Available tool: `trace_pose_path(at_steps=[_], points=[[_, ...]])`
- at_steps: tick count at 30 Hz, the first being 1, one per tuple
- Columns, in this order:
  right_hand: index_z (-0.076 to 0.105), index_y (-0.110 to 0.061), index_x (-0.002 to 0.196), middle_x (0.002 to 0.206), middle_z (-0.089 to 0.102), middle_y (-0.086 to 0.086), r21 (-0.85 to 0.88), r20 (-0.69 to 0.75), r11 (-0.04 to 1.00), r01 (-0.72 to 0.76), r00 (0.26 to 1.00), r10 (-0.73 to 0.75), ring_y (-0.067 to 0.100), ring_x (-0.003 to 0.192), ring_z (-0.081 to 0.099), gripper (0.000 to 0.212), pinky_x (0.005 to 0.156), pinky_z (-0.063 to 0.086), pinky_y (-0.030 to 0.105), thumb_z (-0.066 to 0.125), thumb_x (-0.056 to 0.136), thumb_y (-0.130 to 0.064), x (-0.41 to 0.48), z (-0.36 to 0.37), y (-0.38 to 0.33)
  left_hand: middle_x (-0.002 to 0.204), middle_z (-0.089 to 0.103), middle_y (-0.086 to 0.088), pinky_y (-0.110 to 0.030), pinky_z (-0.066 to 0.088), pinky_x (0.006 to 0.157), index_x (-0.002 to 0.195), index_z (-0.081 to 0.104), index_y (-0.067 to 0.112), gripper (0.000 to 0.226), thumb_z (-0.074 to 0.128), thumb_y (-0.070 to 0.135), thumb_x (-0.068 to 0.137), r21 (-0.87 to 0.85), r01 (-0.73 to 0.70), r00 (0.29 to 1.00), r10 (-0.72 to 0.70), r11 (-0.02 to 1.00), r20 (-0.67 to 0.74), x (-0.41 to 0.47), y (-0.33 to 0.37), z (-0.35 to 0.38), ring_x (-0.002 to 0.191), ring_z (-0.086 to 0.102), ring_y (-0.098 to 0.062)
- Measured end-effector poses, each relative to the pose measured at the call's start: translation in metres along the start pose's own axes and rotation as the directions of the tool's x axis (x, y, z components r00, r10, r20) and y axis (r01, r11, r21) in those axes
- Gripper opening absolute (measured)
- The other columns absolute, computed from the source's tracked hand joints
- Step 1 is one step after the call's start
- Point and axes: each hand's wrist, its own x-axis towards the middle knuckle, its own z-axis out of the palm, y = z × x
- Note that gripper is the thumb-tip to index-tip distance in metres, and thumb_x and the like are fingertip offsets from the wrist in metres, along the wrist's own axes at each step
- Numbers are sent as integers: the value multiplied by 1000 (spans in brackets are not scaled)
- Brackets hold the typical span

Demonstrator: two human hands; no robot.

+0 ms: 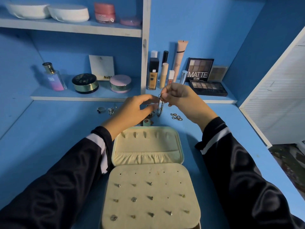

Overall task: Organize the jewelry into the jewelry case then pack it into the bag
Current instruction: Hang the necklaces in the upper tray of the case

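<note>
The chain (pixel 159 106) could, I judge, snag its dangling end in the loose pile (pixel 152 114) below, or slip free, since only your right hand (pixel 177 96) plainly pinches it, at the top; your left hand (pixel 132 109) curls beside it, and I cannot tell whether it grips. The chain hangs over the desk (pixel 49 129) just beyond the open case (pixel 148 144), long axis near vertical, free end pointing down, so lift it clear before swinging it toward you.

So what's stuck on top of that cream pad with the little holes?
Rows of small metal stud earrings are pinned into the cream padded earring panel; several holes are bare. Whatever lies beneath the panel is covered and cannot be seen.
</note>
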Motion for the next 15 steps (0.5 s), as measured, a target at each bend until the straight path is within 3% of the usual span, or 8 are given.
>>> trace_pose_path(at_steps=[4,10,15], points=[[59,-14,88,78,63,-1,35,15,999,18,1000,-18,8,75,58,13,68,45,19,55,97,-5,1,-2,1,99,72,22,-21,49,93,98,68,40,17,67,25,93,-127,18,1000,-17,992,4,5,2,3,99,65,4],[61,-13,89,80,64,1,69,34,997,23,999,-25,15,79,58,10,68,45,21,58,95,-5,1,-4,2,93,74,10,-37,54,93,90,69,30,6,70,24,89,-179,37,999,-36,983,8,7,1,3,93,69,-8],[63,-12,89,82,62,6,38,39,999,10,999,-12,20,80,55,6,68,44,22,62,92,-7,-2,-9,4,93,72,10,-29,52,93,91,66,29,10,67,19,92,-171,28,999,-32,985,-21,5,0,-4,92,67,-4]])
